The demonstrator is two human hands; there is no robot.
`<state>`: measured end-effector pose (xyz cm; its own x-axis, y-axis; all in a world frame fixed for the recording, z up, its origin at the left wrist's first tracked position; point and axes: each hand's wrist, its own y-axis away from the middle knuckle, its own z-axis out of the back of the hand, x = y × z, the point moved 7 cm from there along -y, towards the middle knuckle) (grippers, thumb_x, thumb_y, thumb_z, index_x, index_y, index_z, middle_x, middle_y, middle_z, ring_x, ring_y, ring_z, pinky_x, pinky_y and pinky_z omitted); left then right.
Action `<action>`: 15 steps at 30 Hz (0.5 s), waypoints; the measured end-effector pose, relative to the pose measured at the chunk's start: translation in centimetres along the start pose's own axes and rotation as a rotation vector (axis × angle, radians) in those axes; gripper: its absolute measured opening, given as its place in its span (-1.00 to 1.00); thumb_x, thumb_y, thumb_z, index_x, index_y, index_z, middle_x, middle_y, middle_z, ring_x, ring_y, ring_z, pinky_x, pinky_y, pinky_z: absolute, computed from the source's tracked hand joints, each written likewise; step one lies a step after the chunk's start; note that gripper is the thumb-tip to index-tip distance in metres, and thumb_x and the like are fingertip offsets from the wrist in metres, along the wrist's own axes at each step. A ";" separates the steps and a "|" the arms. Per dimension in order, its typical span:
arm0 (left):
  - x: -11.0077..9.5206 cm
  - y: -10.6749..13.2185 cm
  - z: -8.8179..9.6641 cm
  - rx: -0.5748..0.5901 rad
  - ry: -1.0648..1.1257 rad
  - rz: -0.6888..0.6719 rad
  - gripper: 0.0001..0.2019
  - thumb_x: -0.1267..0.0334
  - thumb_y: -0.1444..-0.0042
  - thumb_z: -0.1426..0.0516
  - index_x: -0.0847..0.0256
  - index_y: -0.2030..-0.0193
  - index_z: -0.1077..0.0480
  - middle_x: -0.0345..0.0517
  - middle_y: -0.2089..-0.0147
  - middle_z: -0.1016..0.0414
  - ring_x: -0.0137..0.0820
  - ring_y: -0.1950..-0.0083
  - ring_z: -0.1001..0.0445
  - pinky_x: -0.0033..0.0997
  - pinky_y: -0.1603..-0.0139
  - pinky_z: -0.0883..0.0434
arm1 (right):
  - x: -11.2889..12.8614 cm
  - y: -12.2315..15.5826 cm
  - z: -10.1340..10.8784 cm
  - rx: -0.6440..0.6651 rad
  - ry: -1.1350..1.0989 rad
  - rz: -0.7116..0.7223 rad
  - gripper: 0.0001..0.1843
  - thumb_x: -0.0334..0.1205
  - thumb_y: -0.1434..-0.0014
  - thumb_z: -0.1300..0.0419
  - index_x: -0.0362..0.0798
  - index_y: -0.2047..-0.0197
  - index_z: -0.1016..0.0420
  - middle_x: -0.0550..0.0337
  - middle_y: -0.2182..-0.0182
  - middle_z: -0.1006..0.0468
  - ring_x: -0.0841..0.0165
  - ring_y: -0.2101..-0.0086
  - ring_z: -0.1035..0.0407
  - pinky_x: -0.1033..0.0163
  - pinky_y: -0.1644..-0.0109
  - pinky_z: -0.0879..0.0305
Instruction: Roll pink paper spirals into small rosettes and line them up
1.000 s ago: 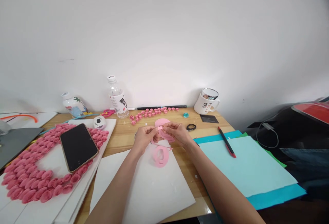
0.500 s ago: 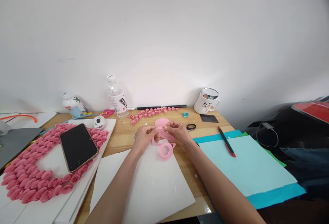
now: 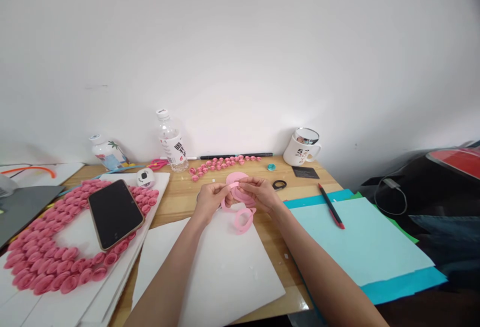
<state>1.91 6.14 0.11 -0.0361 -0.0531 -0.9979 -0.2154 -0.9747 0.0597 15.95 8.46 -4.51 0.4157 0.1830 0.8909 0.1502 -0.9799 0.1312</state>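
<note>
My left fingers [image 3: 221,192] and right fingers [image 3: 252,188] pinch a pink strip [image 3: 234,185]; its curled end is over white paper [image 3: 232,277].

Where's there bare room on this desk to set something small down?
Right of the red-tipped pen, the pale blue sheet is bare; open wood runs between the white stack and the left hand. It's crowded on the left, where the phone lies over pink rosettes.
</note>
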 end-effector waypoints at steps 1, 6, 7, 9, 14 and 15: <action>0.0 0.0 0.0 0.002 0.002 -0.001 -0.76 0.17 0.08 -0.14 0.29 0.62 -0.35 -0.18 0.61 -0.36 -0.52 0.59 -0.29 -0.52 0.53 -0.27 | 0.1 0.0 0.0 -0.011 -0.002 0.004 -0.72 -0.23 0.32 -0.41 -0.09 0.44 -0.54 0.20 0.48 -0.56 0.44 0.46 -0.42 0.30 0.28 -0.35; 0.1 0.0 -0.1 0.014 0.003 -0.008 -0.75 0.18 0.06 -0.12 0.29 0.62 -0.35 -0.18 0.61 -0.37 -0.52 0.59 -0.30 -0.51 0.53 -0.27 | 0.6 0.4 -0.5 0.005 0.029 0.021 -0.76 -0.22 0.31 -0.41 -0.09 0.51 -0.51 0.27 0.59 -0.50 0.51 0.57 -0.32 0.36 0.44 -0.27; 0.1 0.0 -0.1 0.013 -0.001 -0.009 -0.75 0.17 0.05 -0.13 0.29 0.62 -0.36 -0.17 0.61 -0.37 -0.52 0.59 -0.30 -0.51 0.52 -0.28 | 0.7 0.5 -0.6 0.014 0.034 0.021 -0.77 -0.21 0.30 -0.41 -0.09 0.53 -0.50 0.29 0.62 -0.47 0.53 0.58 -0.30 0.37 0.46 -0.25; 0.1 0.0 -0.2 0.010 -0.008 -0.013 -0.74 0.16 0.05 -0.13 0.29 0.62 -0.36 -0.17 0.61 -0.37 -0.52 0.59 -0.30 -0.51 0.52 -0.28 | 0.7 0.5 -0.8 0.027 0.032 0.026 -0.78 -0.20 0.29 -0.41 -0.10 0.56 -0.48 0.30 0.63 -0.46 0.54 0.60 -0.27 0.39 0.49 -0.22; 0.1 0.0 -0.1 0.008 0.010 -0.009 -0.74 0.13 0.08 -0.16 0.29 0.61 -0.38 -0.18 0.60 -0.39 -0.52 0.59 -0.31 -0.51 0.52 -0.29 | 0.6 0.2 -0.5 0.025 0.003 0.055 -0.81 -0.21 0.27 -0.40 -0.10 0.56 -0.51 0.28 0.62 -0.48 0.55 0.58 -0.29 0.41 0.47 -0.24; 0.2 0.0 -0.1 0.003 0.017 -0.002 -0.74 0.13 0.09 -0.17 0.29 0.61 -0.38 -0.18 0.60 -0.39 -0.52 0.59 -0.31 -0.51 0.53 -0.28 | 0.5 0.1 -0.4 0.020 -0.005 0.053 -0.81 -0.22 0.27 -0.40 -0.10 0.54 -0.52 0.27 0.60 -0.49 0.54 0.56 -0.31 0.40 0.44 -0.27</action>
<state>2.01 6.15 -0.07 -0.0189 -0.0547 -0.9983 -0.2188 -0.9741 0.0575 15.79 8.37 -3.83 0.4279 0.1309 0.8943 0.1459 -0.9865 0.0746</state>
